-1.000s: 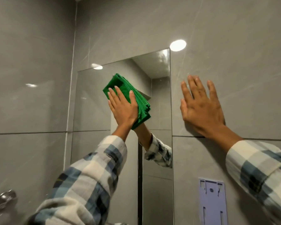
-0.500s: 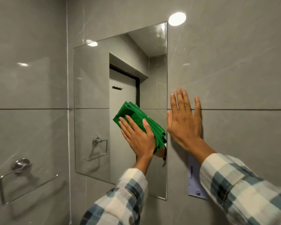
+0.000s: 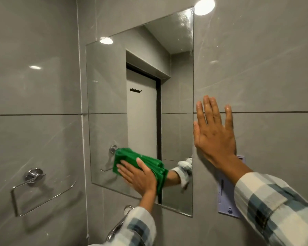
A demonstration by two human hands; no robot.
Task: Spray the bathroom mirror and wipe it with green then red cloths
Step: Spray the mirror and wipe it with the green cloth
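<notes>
Near sleeves: I see two plaid sleeves, white with blue-grey checks, entering from the bottom edge, one at bottom centre and one at bottom right.
Left hand [image 3: 140,176]: I find it flat, palm forward, fingers spread and extended, pressing the green cloth against the glass. It is not closed around the cloth; it pins it under the palm and fingers.
Right hand [image 3: 214,134]: I find it open and flat against the grey wall tile [image 3: 265,68], fingers up and slightly splayed, holding nothing. It sits just right of the mirror's right edge, across a horizontal grout line.
Green cloth [image 3: 132,159]: folded into a thick pad with layered edges showing on its right side. It lies on the lower part of the mirror, left of centre, partly under the left hand.
Mirror [image 3: 105,86]: a frameless rectangular pane fixed to the tiled wall. I note faint streaks or droplets near its upper right corner. It reflects a pale door with a small dark hook rack, a ceiling light, and the sleeve and forearm behind the cloth.
Towel ring [image 3: 34,190]: chrome, mounted on the left wall, well apart from the cloth; its reflection shows in the glass just beside the cloth.
Lavender bracket [image 3: 226,205]: a pale purple plastic plate on the wall below the right hand, partly hidden by the right sleeve.
Chrome fitting [image 3: 127,209]: below the mirror, mostly hidden by the left sleeve; I cannot tell what it is.
</notes>
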